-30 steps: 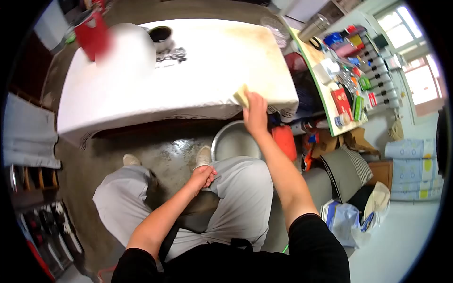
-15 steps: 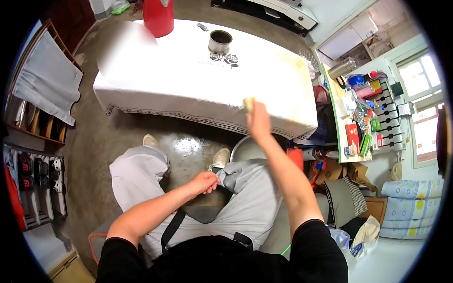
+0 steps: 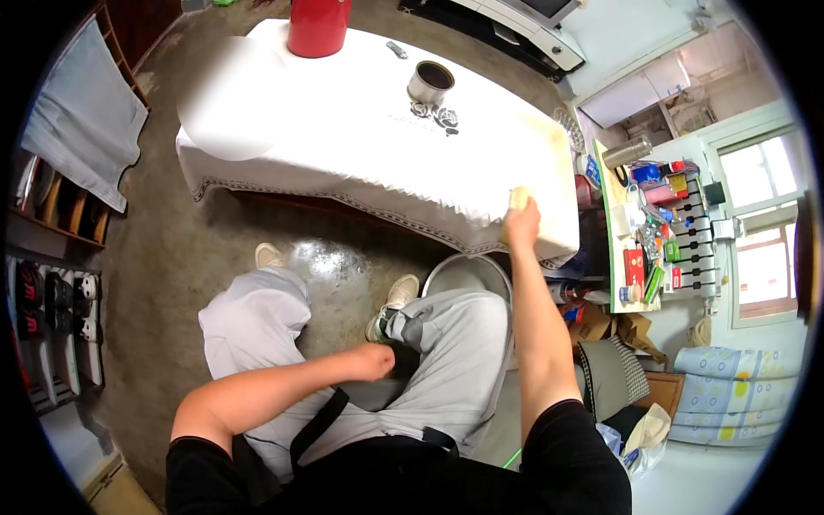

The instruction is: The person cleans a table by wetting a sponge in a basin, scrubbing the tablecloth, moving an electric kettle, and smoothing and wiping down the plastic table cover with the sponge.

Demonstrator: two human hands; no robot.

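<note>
My right hand (image 3: 522,225) is closed around a pale yellow block (image 3: 519,197), possibly a sponge, at the near right part of the white tablecloth (image 3: 481,163). Its lower part is hidden by the fingers. My left hand (image 3: 372,362) is curled into a fist between my knees, beside the grey trousers (image 3: 459,343); the inside of the fist does not show. Farther back on the table stand an open metal tin (image 3: 422,93) with a dark inside and a red container (image 3: 316,30). A small dark remote-like object (image 3: 396,50) lies between them.
A metal basin (image 3: 442,275) is on the floor by my right knee, under the table's edge. To the right, a side table (image 3: 620,283) is crowded with bottles, boxes and a steel flask (image 3: 627,153). Shoes fill a rack (image 3: 64,369) at left.
My right hand has moved right along the tablecloth with the yellow block. My left hand has dropped slightly lower and its fingers have turned out of sight. The view has shifted a little.
</note>
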